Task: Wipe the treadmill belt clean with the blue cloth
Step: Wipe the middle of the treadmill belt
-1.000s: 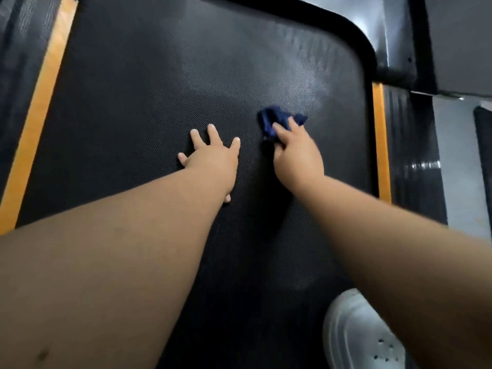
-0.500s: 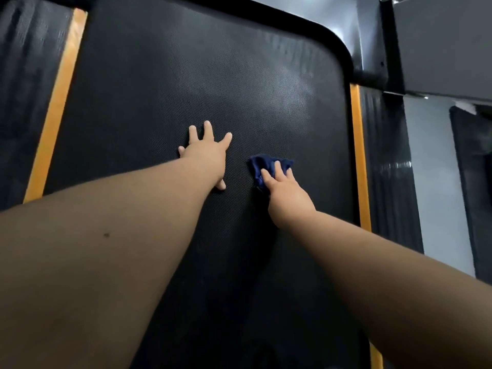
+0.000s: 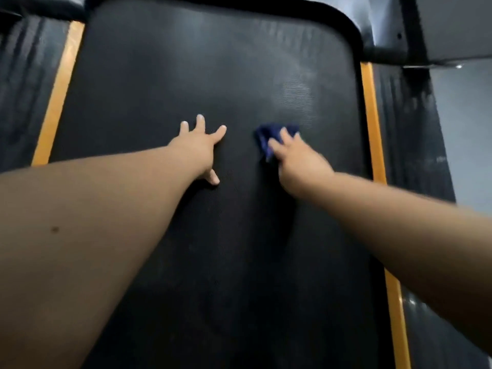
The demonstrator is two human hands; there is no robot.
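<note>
The black textured treadmill belt (image 3: 186,75) fills most of the view. My right hand (image 3: 298,161) presses a small bunched blue cloth (image 3: 266,134) flat against the belt, right of centre; its fingers lie straight over the cloth, and its thumb is hidden. The cloth sticks out ahead of and to the left of the fingers. My left hand (image 3: 198,147) rests flat on the belt with spread fingers, a short gap left of the cloth. A pale hazy patch (image 3: 295,99) shows on the belt just beyond the cloth.
Orange stripes border the belt on the left (image 3: 57,97) and right (image 3: 371,115), with ribbed black side rails outside them (image 3: 407,129). The belt's rounded far end meets a black frame (image 3: 346,20). Grey floor (image 3: 466,129) lies to the right.
My right hand has dragged the cloth back toward me and then sideways to the right across the belt. My left hand has stayed planted on the belt. The view has shifted.
</note>
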